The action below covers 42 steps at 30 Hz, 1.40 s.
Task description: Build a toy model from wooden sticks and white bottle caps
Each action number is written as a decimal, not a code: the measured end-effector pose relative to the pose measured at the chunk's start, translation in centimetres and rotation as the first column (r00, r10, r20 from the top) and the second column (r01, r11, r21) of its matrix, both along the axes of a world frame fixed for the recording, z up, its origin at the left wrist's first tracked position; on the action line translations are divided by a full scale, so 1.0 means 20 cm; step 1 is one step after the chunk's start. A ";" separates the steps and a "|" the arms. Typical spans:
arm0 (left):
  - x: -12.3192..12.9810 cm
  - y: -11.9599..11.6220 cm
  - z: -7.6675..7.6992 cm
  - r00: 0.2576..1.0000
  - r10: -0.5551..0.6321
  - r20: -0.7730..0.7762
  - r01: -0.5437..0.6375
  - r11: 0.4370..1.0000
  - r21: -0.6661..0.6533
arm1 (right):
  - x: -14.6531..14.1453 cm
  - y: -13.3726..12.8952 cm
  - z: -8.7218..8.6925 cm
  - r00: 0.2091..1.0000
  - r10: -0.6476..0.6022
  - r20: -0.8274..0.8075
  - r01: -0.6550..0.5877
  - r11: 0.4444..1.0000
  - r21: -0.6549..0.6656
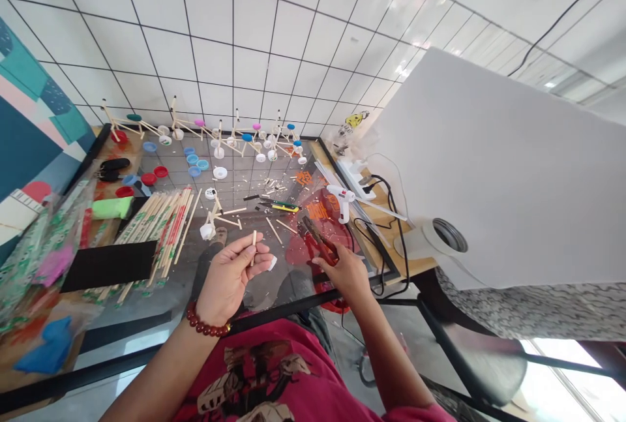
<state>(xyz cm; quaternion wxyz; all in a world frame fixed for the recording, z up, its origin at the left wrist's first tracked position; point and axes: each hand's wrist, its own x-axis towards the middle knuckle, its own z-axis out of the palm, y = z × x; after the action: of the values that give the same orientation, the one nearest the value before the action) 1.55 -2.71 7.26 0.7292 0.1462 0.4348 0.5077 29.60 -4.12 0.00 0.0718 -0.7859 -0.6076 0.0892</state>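
Observation:
In front of my chest, my left hand [229, 273] pinches a short piece of wooden stick [253, 248] upright between thumb and fingers. My right hand [348, 273] is closed around the red handles of a pair of pliers [317, 233], whose dark jaws point away from me over the glass table. Just below my left fingers is a small white piece [272, 263]. A partly built stick frame [215, 213] with white caps stands beyond my left hand. Loose cut sticks [274, 231] lie between the hands, near a yellow utility knife [284, 207].
A white glue gun [342, 199] stands at the right, its cables [391, 207] near the table edge. Several stick models with bottle caps [220, 152] line the back. Bundled chopsticks [163, 216] and a black sheet [110, 265] lie left. A large white panel [513, 174] rises at right.

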 end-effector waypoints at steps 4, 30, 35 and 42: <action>-0.01 0.00 -0.04 0.998 -0.019 -0.066 0.019 1.000 0.006 | -0.02 0.02 0.00 0.993 -0.044 0.109 0.049 0.998 -0.036; -0.11 -0.03 -0.25 0.814 0.261 -0.518 0.134 0.784 0.606 | -0.41 0.09 0.18 0.555 0.618 -0.557 -0.407 0.785 0.467; -0.11 0.00 -0.24 0.782 0.329 -0.530 0.136 0.738 0.661 | -0.62 0.24 0.16 0.228 0.562 -0.795 -0.461 0.782 0.420; -0.15 0.04 -0.28 0.652 0.401 -0.644 0.192 0.734 0.652 | -0.64 0.47 0.04 0.108 0.392 -0.914 -0.413 0.854 0.317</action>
<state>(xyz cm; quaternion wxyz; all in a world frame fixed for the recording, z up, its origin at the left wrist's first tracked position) -1.47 -1.93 1.75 0.3452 0.5665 0.4903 0.5653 16.87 5.34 0.79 0.3935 -0.3669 -0.6200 0.5710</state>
